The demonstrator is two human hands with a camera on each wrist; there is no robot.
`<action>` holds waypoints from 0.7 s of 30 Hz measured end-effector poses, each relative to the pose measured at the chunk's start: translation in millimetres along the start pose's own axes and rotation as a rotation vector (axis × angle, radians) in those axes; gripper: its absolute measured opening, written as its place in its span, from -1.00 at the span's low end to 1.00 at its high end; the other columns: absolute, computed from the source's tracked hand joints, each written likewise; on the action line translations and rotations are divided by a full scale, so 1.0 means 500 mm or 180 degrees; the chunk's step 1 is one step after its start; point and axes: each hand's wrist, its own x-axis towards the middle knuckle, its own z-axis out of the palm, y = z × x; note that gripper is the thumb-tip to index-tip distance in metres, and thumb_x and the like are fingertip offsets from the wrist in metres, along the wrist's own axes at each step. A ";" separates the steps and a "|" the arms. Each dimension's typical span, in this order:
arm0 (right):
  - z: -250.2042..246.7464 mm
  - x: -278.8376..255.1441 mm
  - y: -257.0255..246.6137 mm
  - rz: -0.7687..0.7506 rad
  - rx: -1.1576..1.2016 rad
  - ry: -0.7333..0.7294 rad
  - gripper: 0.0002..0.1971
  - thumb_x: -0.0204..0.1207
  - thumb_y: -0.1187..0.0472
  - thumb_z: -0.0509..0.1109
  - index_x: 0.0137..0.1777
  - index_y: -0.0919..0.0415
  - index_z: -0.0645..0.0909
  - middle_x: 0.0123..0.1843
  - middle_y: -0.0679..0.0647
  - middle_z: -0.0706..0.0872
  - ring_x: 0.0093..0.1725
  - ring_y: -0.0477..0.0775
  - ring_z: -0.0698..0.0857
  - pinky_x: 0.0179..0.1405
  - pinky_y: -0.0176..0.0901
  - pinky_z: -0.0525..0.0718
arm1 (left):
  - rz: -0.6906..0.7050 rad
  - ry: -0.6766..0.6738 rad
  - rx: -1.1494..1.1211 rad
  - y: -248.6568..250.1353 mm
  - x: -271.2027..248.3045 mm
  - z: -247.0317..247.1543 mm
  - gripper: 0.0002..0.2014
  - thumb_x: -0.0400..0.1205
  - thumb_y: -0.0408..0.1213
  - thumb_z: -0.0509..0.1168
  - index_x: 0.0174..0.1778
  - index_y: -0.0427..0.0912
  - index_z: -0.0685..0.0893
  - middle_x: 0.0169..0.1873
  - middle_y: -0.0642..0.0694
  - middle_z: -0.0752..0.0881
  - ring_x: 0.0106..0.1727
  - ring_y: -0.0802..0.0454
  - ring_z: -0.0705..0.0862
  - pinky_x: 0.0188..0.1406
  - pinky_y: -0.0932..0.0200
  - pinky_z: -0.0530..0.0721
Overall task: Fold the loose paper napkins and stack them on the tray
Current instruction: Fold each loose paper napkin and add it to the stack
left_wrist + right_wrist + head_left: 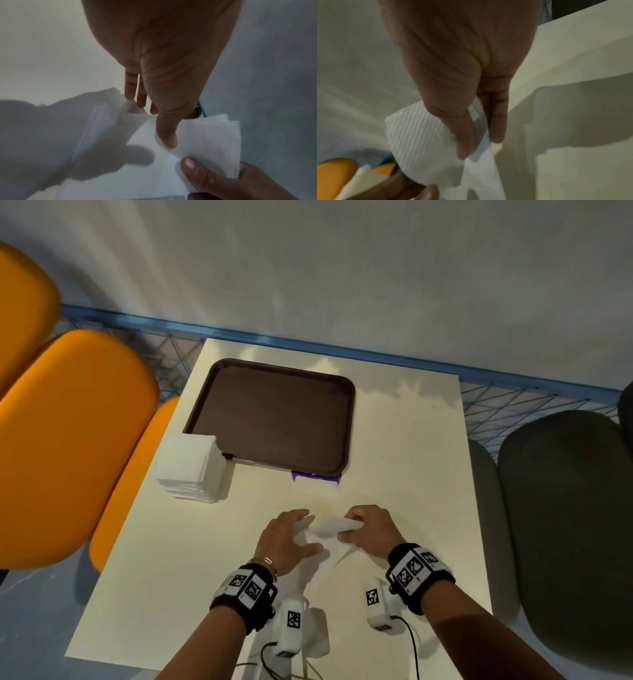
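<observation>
A single paper napkin point(327, 537), white and embossed with a fine ribbed weave (the texture is plainest in the wrist views), lies partly lifted off the pale, matte desk point(191, 577) between both hands. The right hand point(371, 529) has its thumb and fingers point(498, 129) clamped on one edge of the sheet, which is curled over into a soft roll above the thumb. The left hand point(286, 537) has its fingers point(132, 89) relaxed and slightly spread over the napkin's left part; its thumb, extended, presses down on the paper just beside the right hand's thumb. The rest of the sheet trails flat toward the person, below both hands.

Beyond the fingers, well apart from them, sits a dark brown tray point(202, 409), rectangular with rounded corners and a raised rim, its surface smooth and bare. Ahead and to the left of the left hand's fingers, touching the tray's near left corner, stands a square stack of white napkins point(190, 465), its layered edges visible. A small white and purple item point(317, 479) lies at the tray's near edge, ahead of the right hand; its nature cannot be told. Orange moulded seats point(68, 440) flank the desk on the left.
</observation>
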 end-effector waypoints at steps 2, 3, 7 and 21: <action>-0.034 -0.021 -0.015 -0.0188 0.0319 -0.0142 -0.83 0.40 0.31 0.75 -0.18 0.08 0.81 -0.25 -0.04 0.83 -0.35 -0.12 0.75 -0.29 -0.21 0.73 | 0.0009 0.0159 -0.0240 0.013 0.000 0.007 -0.70 0.58 -0.01 0.59 0.20 0.17 0.73 0.07 0.27 0.75 0.07 0.26 0.69 0.17 0.22 0.60; -0.053 -0.030 -0.023 -0.0233 0.0490 -0.0120 -0.85 0.42 0.32 0.74 -0.14 0.14 0.83 -0.23 0.01 0.85 -0.37 -0.13 0.77 -0.31 -0.22 0.75 | 0.0014 0.0249 -0.0381 0.021 -0.005 0.007 -0.89 0.61 -0.03 0.56 -0.03 0.18 0.76 -0.12 0.28 0.78 -0.11 0.31 0.70 0.03 0.23 0.60; -0.118 -0.060 -0.052 -0.0232 0.1293 0.0000 -0.77 0.48 0.23 0.74 0.04 0.28 0.81 -0.19 0.15 0.90 -0.26 0.11 0.88 -0.07 0.06 0.90 | -0.0172 0.0448 -0.1717 0.063 -0.050 -0.001 -0.77 0.64 -0.20 0.56 -0.34 -0.12 0.80 -0.38 0.05 0.74 -0.37 0.15 0.61 -0.28 0.23 0.61; -0.190 -0.158 -0.083 -0.0699 0.1812 -0.0319 -0.83 0.59 0.28 0.65 0.15 0.22 0.84 -0.05 0.15 0.94 -0.02 0.17 0.92 0.02 -0.01 0.87 | -0.0078 0.0707 -0.3194 0.202 -0.161 -0.037 -0.83 0.69 -0.26 0.49 0.05 -0.30 0.88 -0.03 -0.26 0.89 -0.14 -0.07 0.79 -0.01 -0.03 0.78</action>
